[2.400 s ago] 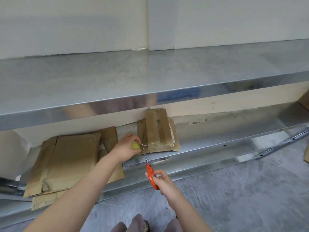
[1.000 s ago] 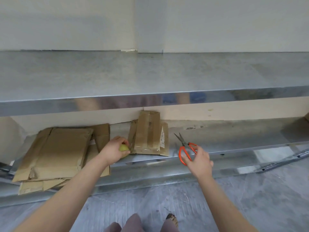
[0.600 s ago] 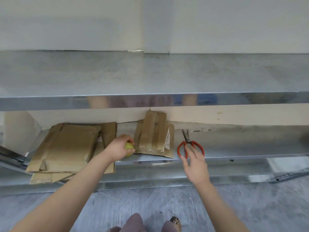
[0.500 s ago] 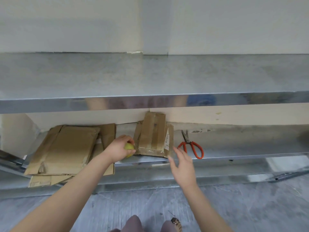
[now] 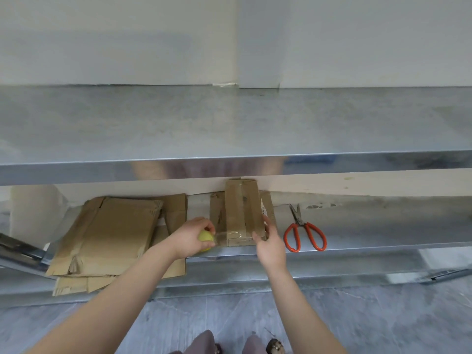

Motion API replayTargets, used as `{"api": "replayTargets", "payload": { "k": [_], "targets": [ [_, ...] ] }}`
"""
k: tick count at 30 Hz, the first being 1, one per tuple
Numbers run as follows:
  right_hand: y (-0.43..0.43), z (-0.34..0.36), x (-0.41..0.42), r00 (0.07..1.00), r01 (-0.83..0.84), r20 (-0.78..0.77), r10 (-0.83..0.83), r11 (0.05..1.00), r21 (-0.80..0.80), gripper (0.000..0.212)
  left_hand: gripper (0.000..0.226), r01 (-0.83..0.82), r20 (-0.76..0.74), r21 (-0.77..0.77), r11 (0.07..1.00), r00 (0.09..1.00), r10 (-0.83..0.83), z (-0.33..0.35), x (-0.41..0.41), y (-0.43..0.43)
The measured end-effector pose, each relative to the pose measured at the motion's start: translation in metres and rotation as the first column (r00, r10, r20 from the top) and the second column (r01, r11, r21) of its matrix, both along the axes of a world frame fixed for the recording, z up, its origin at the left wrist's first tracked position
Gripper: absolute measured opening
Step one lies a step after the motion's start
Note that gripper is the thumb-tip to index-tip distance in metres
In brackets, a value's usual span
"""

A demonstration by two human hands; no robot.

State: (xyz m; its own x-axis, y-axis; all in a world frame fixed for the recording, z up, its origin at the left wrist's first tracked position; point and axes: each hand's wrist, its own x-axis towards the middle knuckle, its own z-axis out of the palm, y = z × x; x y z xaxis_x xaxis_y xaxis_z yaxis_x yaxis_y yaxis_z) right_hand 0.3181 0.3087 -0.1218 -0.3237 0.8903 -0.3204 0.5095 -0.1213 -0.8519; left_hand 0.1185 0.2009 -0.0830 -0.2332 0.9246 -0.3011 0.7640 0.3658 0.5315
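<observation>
Since the lower shelf (image 5: 383, 226) of the steel rack (image 5: 229, 123) doubles as the bench, everything sits near its front edge, within reach. The flattened cardboard stack (image 5: 109, 233) lies at left, out of the way. The folded cardboard bundle (image 5: 240, 210) lies mid-shelf, butted against the wall, probably so it can't slide during taping. The scissors (image 5: 304, 233) lie just right of it, blades together. The right hand (image 5: 270, 249), fingers straight and holding nothing, steadies the bundle's right edge. The left hand (image 5: 189, 238) is curled round the yellow-green tape roll (image 5: 205, 238) at the bundle's front-left corner, with clear tape (image 5: 221, 237) drawn onto the cardboard.
</observation>
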Motion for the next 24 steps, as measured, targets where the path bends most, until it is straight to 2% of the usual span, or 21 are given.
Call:
{"api": "replayTargets", "payload": {
  "k": [3, 8, 12, 15, 17, 19, 21, 24],
  "targets": [
    [0.005, 0.000, -0.001, 0.999, -0.032, 0.033, 0.032, 0.999, 0.004, 0.052, 0.022, 0.006, -0.062, -0.017, 1.000, 0.998, -0.007, 0.000, -0.015, -0.005],
    [0.005, 0.001, -0.001, 0.998, -0.042, 0.050, 0.039, 0.998, 0.045, 0.053, 0.022, -0.020, -0.029, -0.022, 1.000, 0.999, 0.019, 0.011, -0.030, -0.002],
    [-0.009, 0.007, 0.004, 0.980, -0.134, 0.171, 0.098, 0.968, 0.211, 0.056, 0.027, -0.033, 0.019, 0.060, 0.998, 0.999, 0.032, 0.012, -0.022, -0.005],
    [-0.016, 0.018, 0.012, 0.943, -0.192, 0.328, 0.050, 0.888, 0.418, 0.051, 0.029, -0.027, 0.028, 0.126, 0.992, 0.999, 0.024, 0.015, -0.018, -0.013],
    [-0.024, 0.027, 0.013, 0.940, -0.243, 0.338, 0.048, 0.791, 0.561, 0.038, 0.029, -0.036, 0.053, 0.161, 0.986, 0.998, 0.028, 0.019, -0.014, -0.018],
    [-0.036, 0.037, 0.006, 0.947, -0.285, 0.304, 0.105, 0.714, 0.640, 0.025, 0.020, -0.045, 0.081, 0.193, 0.980, 0.996, 0.029, 0.022, -0.011, -0.023],
    [-0.050, 0.045, -0.007, 0.930, -0.361, 0.298, 0.215, 0.692, 0.626, 0.023, 0.017, -0.028, 0.091, 0.215, 0.976, 0.996, 0.009, 0.026, -0.008, -0.028],
    [-0.066, 0.052, -0.030, 0.911, -0.413, 0.224, 0.348, 0.769, 0.488, 0.030, 0.020, 0.011, 0.071, 0.274, 0.962, 0.997, -0.032, 0.032, 0.000, -0.035]
  ]
}}
